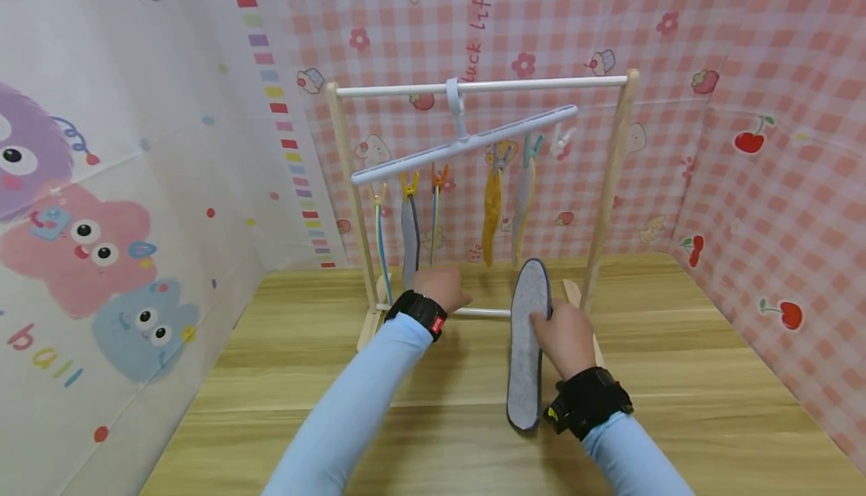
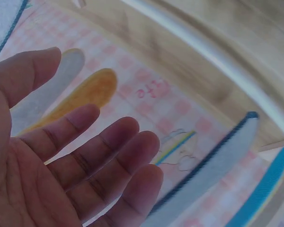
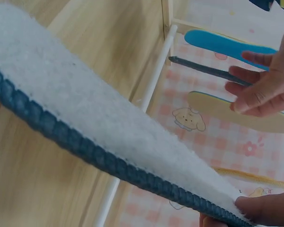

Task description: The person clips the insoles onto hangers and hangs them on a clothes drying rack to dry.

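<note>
A grey felt insole (image 1: 528,361) with a dark blue stitched edge is pinched in my right hand (image 1: 567,337), held roughly upright over the table. My left hand (image 1: 440,287) reaches toward the rack, fingers loosely extended and holding nothing; its palm shows in the left wrist view. Closest to it hangs a grey insole (image 1: 410,237) on a yellow clip (image 1: 409,184). A thin edge-on insole (image 1: 435,214) under an orange clip and a blue-edged insole (image 1: 382,255) hang nearby. Farther right are a mustard insole (image 1: 492,218) and a grey-and-yellow insole (image 1: 522,214).
The white hanger (image 1: 514,129) tilts down at its left end, hooked on the rack's top bar (image 1: 541,86). A white clip (image 1: 561,140) hangs at its right end. Wooden posts (image 1: 612,180) flank it, with a lower white bar (image 1: 483,313) near the table (image 1: 683,376).
</note>
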{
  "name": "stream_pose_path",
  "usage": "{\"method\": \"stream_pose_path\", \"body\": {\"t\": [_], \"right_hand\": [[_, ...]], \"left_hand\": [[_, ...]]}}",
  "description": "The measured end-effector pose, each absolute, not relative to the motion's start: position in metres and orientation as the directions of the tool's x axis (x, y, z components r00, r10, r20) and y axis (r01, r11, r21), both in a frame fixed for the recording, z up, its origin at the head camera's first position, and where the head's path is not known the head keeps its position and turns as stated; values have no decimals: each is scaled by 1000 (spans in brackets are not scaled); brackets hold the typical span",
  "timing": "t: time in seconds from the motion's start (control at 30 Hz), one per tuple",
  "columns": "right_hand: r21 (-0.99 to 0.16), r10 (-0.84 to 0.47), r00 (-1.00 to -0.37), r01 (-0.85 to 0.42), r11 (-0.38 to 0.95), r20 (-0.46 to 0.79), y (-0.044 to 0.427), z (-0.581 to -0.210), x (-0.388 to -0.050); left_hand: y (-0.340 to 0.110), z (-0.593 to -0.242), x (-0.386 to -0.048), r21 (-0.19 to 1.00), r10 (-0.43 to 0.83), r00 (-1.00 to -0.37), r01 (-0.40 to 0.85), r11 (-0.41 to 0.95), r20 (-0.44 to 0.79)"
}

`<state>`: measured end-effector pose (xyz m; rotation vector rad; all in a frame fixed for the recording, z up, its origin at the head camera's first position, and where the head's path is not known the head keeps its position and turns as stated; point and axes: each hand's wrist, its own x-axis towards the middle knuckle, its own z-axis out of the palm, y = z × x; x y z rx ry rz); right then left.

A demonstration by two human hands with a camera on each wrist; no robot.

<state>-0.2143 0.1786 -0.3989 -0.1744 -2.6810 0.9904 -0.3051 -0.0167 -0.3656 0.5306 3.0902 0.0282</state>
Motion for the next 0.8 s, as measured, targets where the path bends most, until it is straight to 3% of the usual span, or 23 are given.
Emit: {"method": "stream_pose_path", "body": {"t": [0.13,0.8], "right_hand": [[-649,209,-953,17,761,221,182,-397,-217],[-641,257,-926,21,767,277,198,-389,-225]], "left_hand": [[-9,-354,-312,1,362,-931,362,932,46],[41,-298,-331,175,426,-888,453,874,172]]}}
